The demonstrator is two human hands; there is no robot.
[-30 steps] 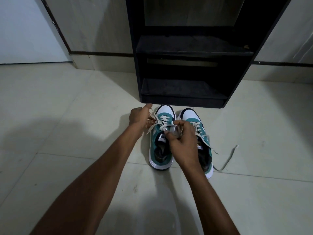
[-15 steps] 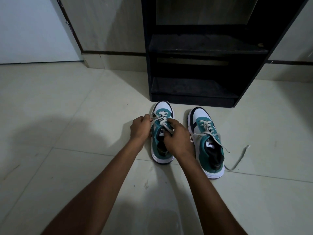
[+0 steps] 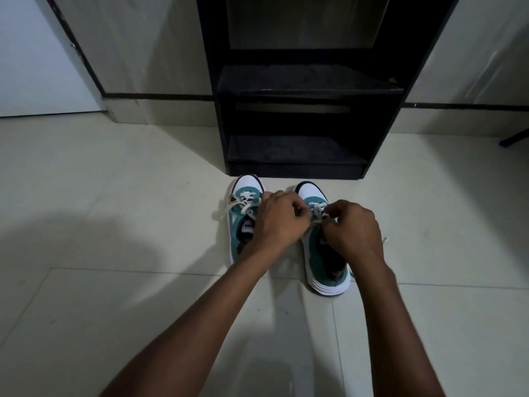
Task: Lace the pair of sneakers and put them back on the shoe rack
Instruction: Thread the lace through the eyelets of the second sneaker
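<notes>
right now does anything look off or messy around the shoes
Only small things. The left sneaker has lace ends trailing loose over its outer side, not tied. Both hands, left hand and right hand, are pinching the laces of the right sneaker. The shoe rack shelves look bare; nothing seems spilled or damaged.

Pale glossy floor tiles [image 3: 114, 310] with thin grout lines, broad soft shadows across them. Grey wall [image 3: 137, 44] behind with dark strip [image 3: 160, 96] above light skirting. White door [image 3: 31, 58] at left. Dim light. Blue object [image 3: 513, 138] at right edge, unidentifiable.
</notes>
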